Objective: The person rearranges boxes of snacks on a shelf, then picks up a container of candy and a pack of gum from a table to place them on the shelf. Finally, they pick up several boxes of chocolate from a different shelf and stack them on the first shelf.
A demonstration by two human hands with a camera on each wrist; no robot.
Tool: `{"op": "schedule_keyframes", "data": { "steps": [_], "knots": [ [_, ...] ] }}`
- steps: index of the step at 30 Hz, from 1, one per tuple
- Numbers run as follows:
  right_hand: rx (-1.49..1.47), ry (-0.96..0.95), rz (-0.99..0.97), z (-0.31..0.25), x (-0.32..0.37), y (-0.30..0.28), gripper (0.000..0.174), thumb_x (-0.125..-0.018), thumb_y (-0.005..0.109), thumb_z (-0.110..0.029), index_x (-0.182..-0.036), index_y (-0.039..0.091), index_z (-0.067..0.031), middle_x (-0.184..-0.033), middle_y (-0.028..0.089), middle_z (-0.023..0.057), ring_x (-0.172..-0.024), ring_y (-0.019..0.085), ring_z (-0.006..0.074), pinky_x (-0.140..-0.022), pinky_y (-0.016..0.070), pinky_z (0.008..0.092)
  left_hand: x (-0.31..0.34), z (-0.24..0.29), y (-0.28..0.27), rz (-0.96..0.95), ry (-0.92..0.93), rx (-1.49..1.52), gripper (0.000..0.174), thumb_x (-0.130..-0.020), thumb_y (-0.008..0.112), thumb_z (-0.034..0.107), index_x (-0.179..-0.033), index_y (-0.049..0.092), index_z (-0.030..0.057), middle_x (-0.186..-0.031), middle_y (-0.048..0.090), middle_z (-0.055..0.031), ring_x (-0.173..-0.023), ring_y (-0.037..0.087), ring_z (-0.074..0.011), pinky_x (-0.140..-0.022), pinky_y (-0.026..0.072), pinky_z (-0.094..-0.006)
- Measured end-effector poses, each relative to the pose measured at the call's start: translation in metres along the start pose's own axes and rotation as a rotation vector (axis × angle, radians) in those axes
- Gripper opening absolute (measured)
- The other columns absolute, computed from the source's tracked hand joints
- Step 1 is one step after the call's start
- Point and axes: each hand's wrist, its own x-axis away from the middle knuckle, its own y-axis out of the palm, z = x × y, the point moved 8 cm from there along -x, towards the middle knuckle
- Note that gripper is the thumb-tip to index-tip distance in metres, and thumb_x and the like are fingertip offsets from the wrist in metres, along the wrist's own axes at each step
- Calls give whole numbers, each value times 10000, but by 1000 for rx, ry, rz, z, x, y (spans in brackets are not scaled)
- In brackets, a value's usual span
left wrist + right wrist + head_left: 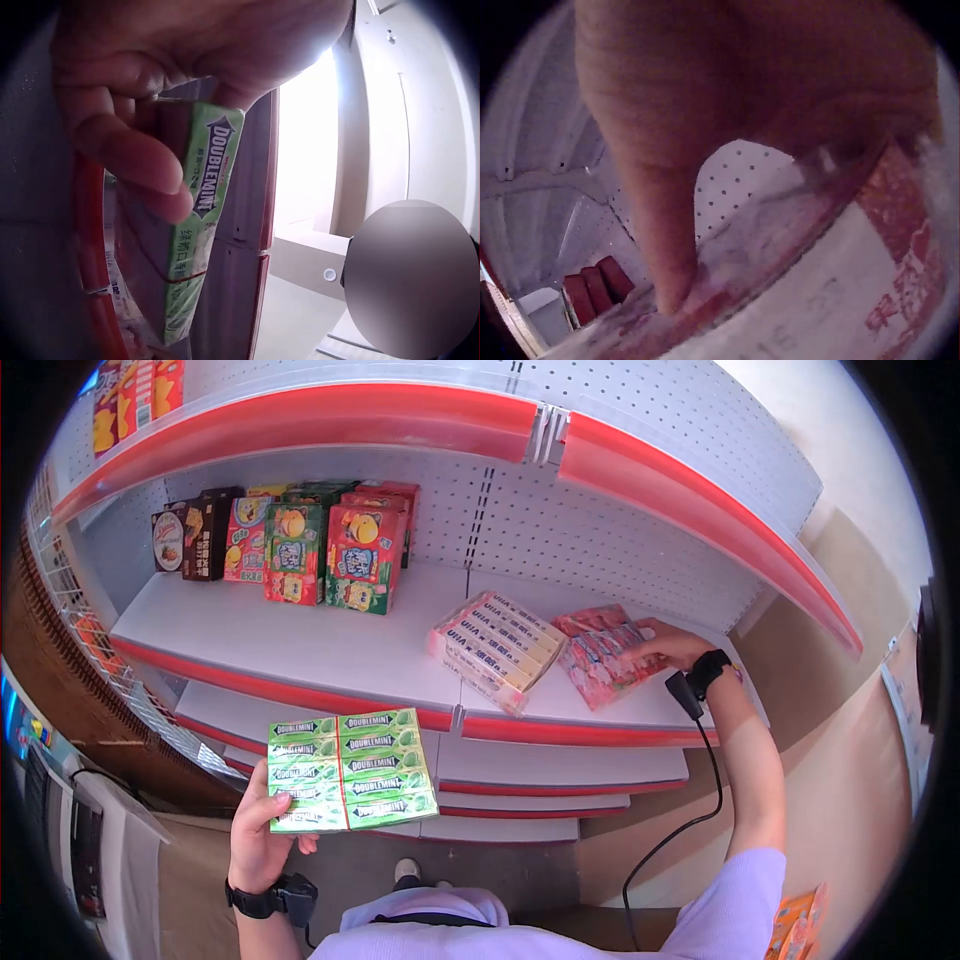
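My left hand (262,830) grips a wrapped block of green Doublemint gum packs (352,770) by its left side, thumb over the front, in front of the shelf. A red band runs round the block, whose labelled narrow side (199,225) faces the left wrist view. At the shelf's right end my right hand (672,644) holds a pink-and-red pack in clear wrap (608,668). Its thumb presses on the pack's edge in the right wrist view, while its other fingers are largely hidden. Left of that pack lies a wrapped block of pale, stick-shaped packs (497,648).
Several snack boxes (365,555) in red, green and dark brown stand at the shelf's left. A red-edged upper shelf (310,425) overhangs them. Lower shelves (560,765) lie beneath, and a wire rack (75,590) flanks the left side.
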Motion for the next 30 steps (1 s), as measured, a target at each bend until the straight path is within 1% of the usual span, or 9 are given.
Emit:
{"op": "schedule_keyframes", "data": {
  "steps": [2,4,6,10,11,15,17,25,30],
  "knots": [
    [-71,35,-26,13,-7,-4,866,-671,811,-316,-1295,359,80,-1136,562,111,-982,561,171,-863,447,287,11,1,-2,29,16,3,470,-818,535,148,-1230,367,-5,-955,609,-166,-569,631,-205,-399,518,-277],
    [-70,161,-28,30,-11,-8,784,-700,796,-290,-1265,400,82,-1137,572,106,-943,578,142,-808,475,269,21,-1,-7,63,34,11,417,-817,532,144,-1181,389,2,-907,614,-170,-554,623,-214,-399,506,-282],
    [-117,94,-94,24,-5,0,738,-709,791,-292,-1237,434,80,-1125,583,105,-938,577,131,-793,479,269,36,-3,-19,132,52,-4,483,-820,536,160,-1244,379,-10,-938,626,-150,-539,628,-171,-397,521,-244],
    [-157,64,-130,24,-2,3,618,-718,783,-308,-1145,535,64,-1057,622,97,-913,580,122,-774,476,263,65,-2,-34,211,81,11,397,-835,525,157,-1181,388,19,-895,624,-147,-544,621,-179,-404,510,-261],
    [-140,195,-110,33,-3,-4,632,-752,756,-237,-1231,463,52,-1136,595,98,-1004,572,155,-901,444,269,71,-3,-37,240,91,6,392,-839,518,158,-1184,385,28,-889,628,-138,-542,620,-177,-410,512,-256],
    [-78,179,-94,47,-11,-15,558,-748,746,-200,-1188,506,45,-1093,620,102,-959,596,169,-891,454,279,107,-11,-58,350,128,27,378,-842,507,155,-1181,395,31,-882,631,-135,-535,616,-162,-415,509,-247],
    [-167,125,-94,44,-9,-14,506,-719,768,-263,-1111,584,-1,-989,651,76,-862,615,177,-809,478,300,134,-19,-72,436,145,54,365,-846,503,156,-1174,401,32,-881,631,-134,-533,614,-161,-417,507,-245],
    [-450,-24,73,49,22,-29,450,-769,703,-225,-1147,557,-28,-1040,650,91,-909,632,210,-829,496,335,212,-29,-133,694,228,19,290,-882,469,162,-1139,408,42,-882,626,-125,-537,605,-150,-415,493,-233],
    [-538,-346,357,8,98,-16,474,-784,683,-259,-1193,539,-66,-1084,620,63,-975,605,194,-854,465,314,231,-19,-163,737,300,107,298,-882,477,161,-1148,408,47,-894,625,-122,-542,611,-158,-423,507,-240]
  ]
}}
